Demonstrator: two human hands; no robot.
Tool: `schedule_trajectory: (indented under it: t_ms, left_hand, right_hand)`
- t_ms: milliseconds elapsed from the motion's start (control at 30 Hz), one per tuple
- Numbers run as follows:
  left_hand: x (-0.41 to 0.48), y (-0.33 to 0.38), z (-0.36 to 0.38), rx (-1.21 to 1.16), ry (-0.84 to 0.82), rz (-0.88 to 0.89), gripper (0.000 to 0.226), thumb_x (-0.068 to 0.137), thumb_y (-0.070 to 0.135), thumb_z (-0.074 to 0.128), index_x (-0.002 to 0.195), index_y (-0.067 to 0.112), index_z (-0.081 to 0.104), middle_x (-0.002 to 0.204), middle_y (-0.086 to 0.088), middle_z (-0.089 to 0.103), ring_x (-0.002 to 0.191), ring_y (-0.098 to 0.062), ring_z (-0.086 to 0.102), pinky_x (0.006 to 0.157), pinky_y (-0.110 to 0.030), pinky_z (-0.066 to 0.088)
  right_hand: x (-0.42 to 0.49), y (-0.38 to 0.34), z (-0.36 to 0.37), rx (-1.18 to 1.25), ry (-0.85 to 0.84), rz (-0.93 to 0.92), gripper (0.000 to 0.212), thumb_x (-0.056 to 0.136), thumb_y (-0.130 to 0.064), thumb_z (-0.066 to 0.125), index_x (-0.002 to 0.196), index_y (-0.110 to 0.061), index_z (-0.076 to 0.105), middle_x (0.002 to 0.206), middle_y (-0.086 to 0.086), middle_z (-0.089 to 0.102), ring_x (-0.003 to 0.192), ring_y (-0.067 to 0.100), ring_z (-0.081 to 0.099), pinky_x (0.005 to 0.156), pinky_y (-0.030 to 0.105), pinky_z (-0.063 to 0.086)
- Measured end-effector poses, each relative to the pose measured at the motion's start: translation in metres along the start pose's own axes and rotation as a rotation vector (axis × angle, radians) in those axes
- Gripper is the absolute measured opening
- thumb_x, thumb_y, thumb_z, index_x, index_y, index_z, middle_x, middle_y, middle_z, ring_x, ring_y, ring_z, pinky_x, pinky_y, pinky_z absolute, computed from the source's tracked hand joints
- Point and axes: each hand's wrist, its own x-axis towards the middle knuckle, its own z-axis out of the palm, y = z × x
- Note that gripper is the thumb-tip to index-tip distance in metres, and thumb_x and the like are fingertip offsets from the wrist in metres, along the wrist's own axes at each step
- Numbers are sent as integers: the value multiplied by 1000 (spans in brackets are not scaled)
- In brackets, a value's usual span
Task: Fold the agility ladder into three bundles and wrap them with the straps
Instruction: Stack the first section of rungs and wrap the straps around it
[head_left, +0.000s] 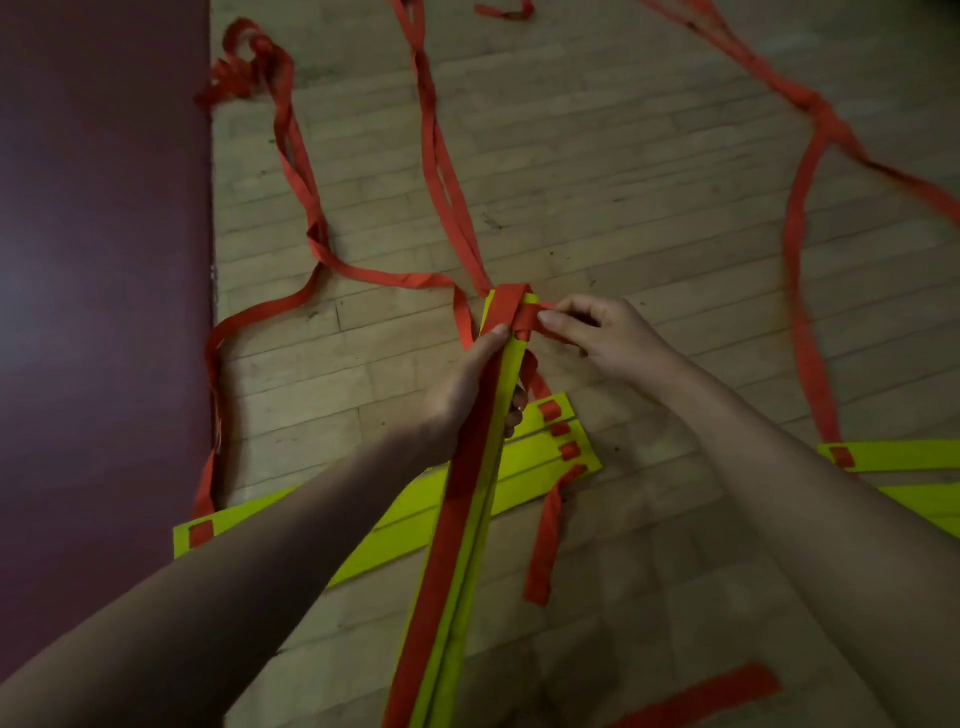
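Presently the left hand (467, 395) curls round the bundle of yellow rungs (449, 649), held over the wood floor (623, 182), just below its far end; the right hand (608, 338) pinches the red strap (506, 306) there. Judgement: rungs light and stiff, webbing limp; grip rungs, keep strap taut.

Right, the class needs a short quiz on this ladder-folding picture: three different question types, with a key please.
1. True or false: the left hand grips the bundle of yellow rungs.
2. Which hand pinches the red strap at the bundle's far end? A left, B right.
3. Fill in: the dark mat lies ___ of the wooden floor.
Key: 1 true; 2 B, right hand; 3 left.
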Motion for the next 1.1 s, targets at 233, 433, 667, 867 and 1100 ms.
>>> schedule_trajectory:
  t_ms: [233, 433, 667, 867, 1100]
  left_hand:
    - [-50, 76, 12, 334, -173, 21, 53, 88, 60, 48, 87, 11, 68, 66, -7, 63, 50, -19, 56, 50, -25, 45]
    - [-138, 90, 25, 624, -218, -26, 49, 90, 53, 53, 61, 17, 72, 63, -8, 64, 51, -20, 57, 47, -25, 46]
    - [-223, 90, 31, 794, -194, -27, 56, 87, 55, 58, 94, 0, 67, 69, -16, 62, 55, -27, 58, 51, -29, 49]
    - [-271, 103, 41, 750, -167, 70, 49, 90, 52, 55, 91, 4, 63, 64, -13, 61, 52, -25, 57, 50, -28, 47]
    - [-286, 107, 83, 727, -188, 82, 50, 93, 53, 49, 88, 5, 62, 59, -9, 59, 50, -22, 54, 52, -28, 43]
  right_hand:
    - [-41, -59, -53, -108, -198, -53, 20, 93, -11, 57, 90, 7, 63, 77, 9, 62, 71, 8, 56, 69, 16, 44]
    - [-117, -88, -57, -654, -407, 5, 22, 91, -27, 64, 87, -7, 69, 80, 7, 67, 75, 19, 60, 72, 29, 45]
    - [-201, -143, -38, -758, -565, 283, 53, 88, -22, 68, 135, -11, 46, 126, 6, 57, 72, 6, 56, 62, 17, 44]
    - [-231, -209, -23, -487, -259, 206, 37, 85, -31, 71, 109, -5, 62, 116, 12, 64, 104, 24, 62, 77, 18, 49]
    - [-253, -216, -26, -152, 7, 186, 51, 78, -23, 78, 118, -13, 48, 103, 0, 64, 96, 11, 60, 69, 21, 46]
